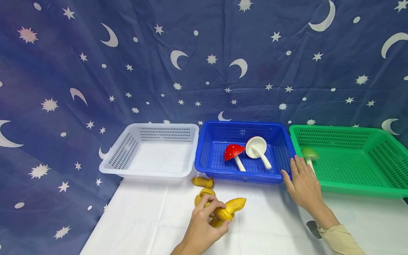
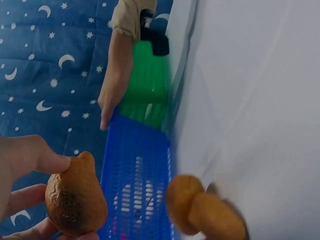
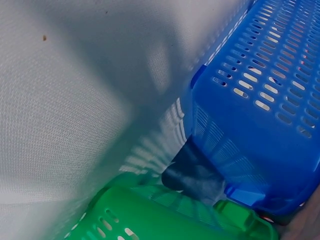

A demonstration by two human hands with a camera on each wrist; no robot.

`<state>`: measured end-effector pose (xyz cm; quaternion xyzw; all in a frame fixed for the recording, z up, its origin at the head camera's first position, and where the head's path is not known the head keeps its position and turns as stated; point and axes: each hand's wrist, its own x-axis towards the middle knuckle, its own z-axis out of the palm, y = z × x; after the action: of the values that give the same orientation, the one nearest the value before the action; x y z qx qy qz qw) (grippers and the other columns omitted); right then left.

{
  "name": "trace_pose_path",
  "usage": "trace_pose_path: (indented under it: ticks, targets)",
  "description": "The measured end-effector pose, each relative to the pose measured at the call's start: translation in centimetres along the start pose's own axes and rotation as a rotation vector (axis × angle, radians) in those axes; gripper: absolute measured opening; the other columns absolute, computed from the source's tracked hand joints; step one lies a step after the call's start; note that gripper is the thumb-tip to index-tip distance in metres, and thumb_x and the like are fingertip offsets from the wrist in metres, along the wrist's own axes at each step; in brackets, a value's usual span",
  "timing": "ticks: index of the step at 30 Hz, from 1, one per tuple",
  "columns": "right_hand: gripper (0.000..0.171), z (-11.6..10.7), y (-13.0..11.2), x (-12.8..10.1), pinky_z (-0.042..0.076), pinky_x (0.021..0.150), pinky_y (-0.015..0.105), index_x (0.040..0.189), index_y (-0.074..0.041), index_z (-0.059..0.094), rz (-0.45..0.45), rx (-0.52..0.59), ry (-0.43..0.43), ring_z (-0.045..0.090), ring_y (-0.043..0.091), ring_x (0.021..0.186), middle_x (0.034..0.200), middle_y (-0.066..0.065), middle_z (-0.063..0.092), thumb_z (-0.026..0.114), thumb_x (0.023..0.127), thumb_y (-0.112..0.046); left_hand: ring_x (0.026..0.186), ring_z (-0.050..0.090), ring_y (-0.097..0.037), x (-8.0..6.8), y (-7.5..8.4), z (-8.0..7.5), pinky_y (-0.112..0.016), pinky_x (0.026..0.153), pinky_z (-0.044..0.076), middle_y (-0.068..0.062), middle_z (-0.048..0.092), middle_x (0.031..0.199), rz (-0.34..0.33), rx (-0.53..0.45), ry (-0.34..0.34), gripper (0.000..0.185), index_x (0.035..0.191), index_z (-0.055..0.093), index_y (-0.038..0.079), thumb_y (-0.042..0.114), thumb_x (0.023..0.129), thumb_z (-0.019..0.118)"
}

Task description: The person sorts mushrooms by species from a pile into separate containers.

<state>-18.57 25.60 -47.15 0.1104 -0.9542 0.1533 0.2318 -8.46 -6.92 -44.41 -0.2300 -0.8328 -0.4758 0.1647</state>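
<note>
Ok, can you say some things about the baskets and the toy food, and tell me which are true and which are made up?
1. The red mushroom lies in the blue basket. True.
2. The white basket holds bananas. False: nothing shows inside it.
3. The left hand holds a yellow toy. True.
4. The green basket sits between the other two. False: it is rightmost.
5. The right hand grips the white mushroom. False: it holds nothing.

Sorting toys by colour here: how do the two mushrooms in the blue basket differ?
The red mushroom has a red cap with white dots; the white mushroom is white all over. The red one shows the top of its cap, while the white one shows the cap's pale underside. The red one lies left of the white one. Both lie on their sides in the blue basket, with white stems.
</note>
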Motion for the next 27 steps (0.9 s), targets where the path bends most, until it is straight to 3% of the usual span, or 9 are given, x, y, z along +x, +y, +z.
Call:
trace_pose_path:
  ticks: [4, 10, 18, 27]
  targets:
    - [0.062, 0.1, 0.0, 0.0, 0.009, 0.115, 0.049, 0.137, 0.015, 0.035, 0.000, 0.006, 0.001, 0.024, 0.046, 0.135, 0.143, 0.034, 0.031, 0.042, 0.099, -0.034, 0.085, 0.055, -0.012, 0.7, -0.3, -1.2, -0.021, 0.062, 0.053, 0.008, 0.051, 0.105, -0.014, -0.005, 0.050, 0.038, 0.092, 0.065, 0.016, 0.001, 0.062, 0.082]
    - [0.061, 0.1, 0.0, -0.1, 0.007, 0.115, 0.047, 0.137, 0.015, 0.035, 0.001, 0.006, 0.008, 0.023, 0.045, 0.136, 0.143, 0.034, 0.030, 0.042, 0.099, -0.033, 0.082, 0.057, -0.011, 1.6, -0.8, -2.6, -0.026, 0.064, 0.055, 0.009, 0.051, 0.103, -0.043, -0.031, 0.072, 0.038, 0.095, 0.066, 0.015, 0.000, 0.063, 0.081]
    - [0.061, 0.1, 0.1, -0.2, 0.006, 0.116, 0.046, 0.137, 0.015, 0.035, 0.011, -0.007, 0.008, 0.024, 0.044, 0.136, 0.143, 0.033, 0.030, 0.042, 0.099, -0.033, 0.084, 0.057, -0.011, 2.6, -1.6, -3.6, -0.027, 0.066, 0.054, 0.006, 0.052, 0.100, -0.017, 0.020, 0.102, 0.034, 0.093, 0.065, 0.015, 0.006, 0.064, 0.081]
    - [0.061, 0.1, 0.1, -0.1, 0.007, 0.116, 0.046, 0.136, 0.015, 0.036, 0.004, 0.003, 0.011, 0.025, 0.045, 0.135, 0.143, 0.033, 0.031, 0.042, 0.099, -0.033, 0.087, 0.057, -0.011, 4.0, -2.8, -5.1, -0.028, 0.066, 0.055, 0.005, 0.054, 0.099, -0.035, 0.069, 0.149, 0.033, 0.093, 0.067, 0.014, 0.007, 0.064, 0.083]
